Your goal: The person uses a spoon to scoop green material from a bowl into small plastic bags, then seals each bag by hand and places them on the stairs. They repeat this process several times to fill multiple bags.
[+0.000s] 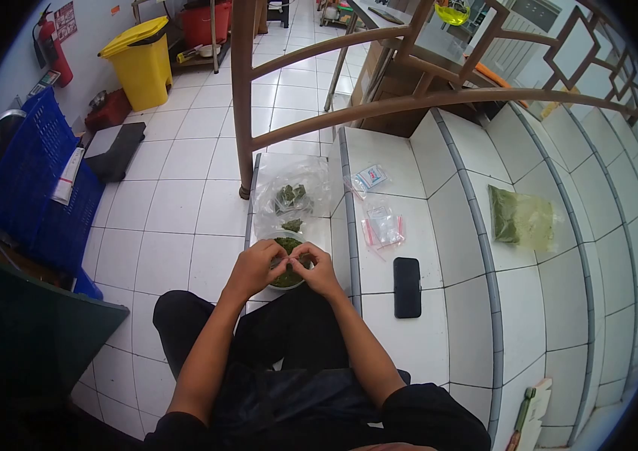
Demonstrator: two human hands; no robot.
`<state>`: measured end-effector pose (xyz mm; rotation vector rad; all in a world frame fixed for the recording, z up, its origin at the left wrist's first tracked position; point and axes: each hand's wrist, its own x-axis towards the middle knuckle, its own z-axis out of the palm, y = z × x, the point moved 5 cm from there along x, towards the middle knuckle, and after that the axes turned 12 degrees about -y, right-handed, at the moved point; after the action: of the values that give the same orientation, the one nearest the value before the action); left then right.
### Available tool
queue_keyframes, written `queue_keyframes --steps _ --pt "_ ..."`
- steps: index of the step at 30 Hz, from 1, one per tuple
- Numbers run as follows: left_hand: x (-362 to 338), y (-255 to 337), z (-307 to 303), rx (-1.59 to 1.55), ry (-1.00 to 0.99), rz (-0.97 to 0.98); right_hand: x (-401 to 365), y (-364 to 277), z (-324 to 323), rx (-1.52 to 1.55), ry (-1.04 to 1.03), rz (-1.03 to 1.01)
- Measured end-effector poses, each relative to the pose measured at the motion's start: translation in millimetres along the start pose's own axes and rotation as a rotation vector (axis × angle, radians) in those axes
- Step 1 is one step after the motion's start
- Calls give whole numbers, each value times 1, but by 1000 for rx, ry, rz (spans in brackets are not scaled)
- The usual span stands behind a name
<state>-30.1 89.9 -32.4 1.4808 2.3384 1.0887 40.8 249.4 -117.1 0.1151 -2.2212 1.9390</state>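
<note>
A round, pale bowl point(306, 283) of green leafy bits point(286, 279) sits on the lowest tiled step, right in front of my knees. Over it, my left hand point(260, 264) and my right hand point(316, 268) meet, thumbs and fingers pinched together at the tips. What the fingertips hold is too small to make out. Just beyond the bowl lies a small clump of green leaves point(292, 225) on a clear plastic bag point(319, 177). Inside the bag is a darker bunch of leaves point(293, 197).
A black phone point(407, 288), clear zip bags point(383, 229) and a blue-and-white packet point(370, 177) lie on the step to the right. Higher up is a bag of green leaves point(514, 216). A brown metal railing point(240, 98) rises ahead; a blue crate point(29, 180) stands left.
</note>
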Motion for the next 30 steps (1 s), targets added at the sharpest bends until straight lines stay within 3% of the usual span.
queue_keyframes --steps 19,24,30 --pt "0 3 -10 -31 24 -27 0 3 0 162 47 12" --pt "-2 7 -13 -30 12 27 -2 -9 3 148 -49 -32" --pt "-1 7 -13 -59 21 13 -2 -1 -2 218 27 -30"
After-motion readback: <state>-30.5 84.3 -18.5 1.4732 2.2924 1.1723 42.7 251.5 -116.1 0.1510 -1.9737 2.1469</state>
